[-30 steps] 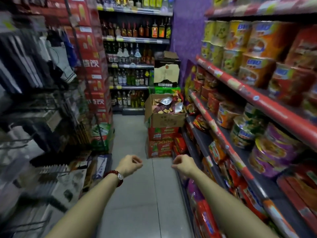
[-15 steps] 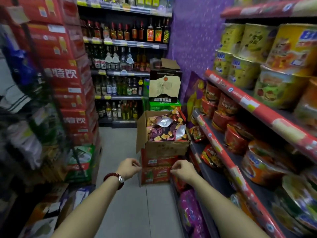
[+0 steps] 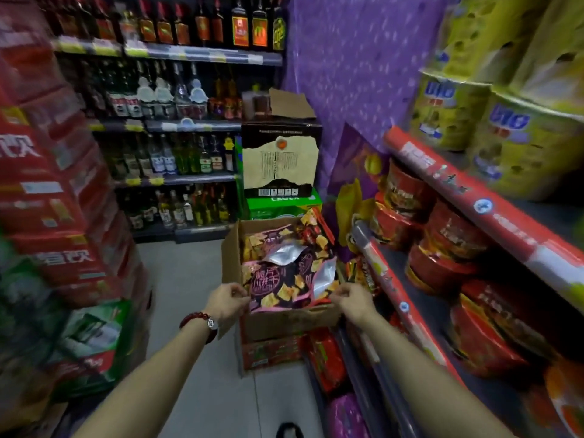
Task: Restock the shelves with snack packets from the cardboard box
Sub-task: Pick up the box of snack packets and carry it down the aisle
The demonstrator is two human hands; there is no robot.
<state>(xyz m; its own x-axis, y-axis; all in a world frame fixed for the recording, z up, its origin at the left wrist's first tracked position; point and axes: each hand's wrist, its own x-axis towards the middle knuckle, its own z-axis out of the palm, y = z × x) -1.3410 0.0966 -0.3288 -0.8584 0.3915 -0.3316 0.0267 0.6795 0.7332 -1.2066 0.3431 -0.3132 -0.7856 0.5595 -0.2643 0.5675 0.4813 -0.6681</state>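
An open cardboard box (image 3: 284,320) stands on stacked red cartons in the aisle, full of dark purple snack packets with orange cracker pictures. The nearest snack packet (image 3: 281,286) lies on top at the box's front edge. My left hand (image 3: 226,300) pinches its left edge and my right hand (image 3: 350,300) pinches its right corner, fingers curled. The shelves (image 3: 401,292) with red price rails run along the right, holding red and yellow noodle bowls.
Stacked red drink cartons (image 3: 60,197) wall the left side. Bottle shelves (image 3: 177,153) close the aisle's far end. A dark printed box (image 3: 279,159) on a green crate sits behind the cardboard box. Grey floor (image 3: 180,295) runs between.
I have walked up the aisle to the box. Both hands, empty and loosely curled before, have reached forward and now hold the front snack packet at its two sides.
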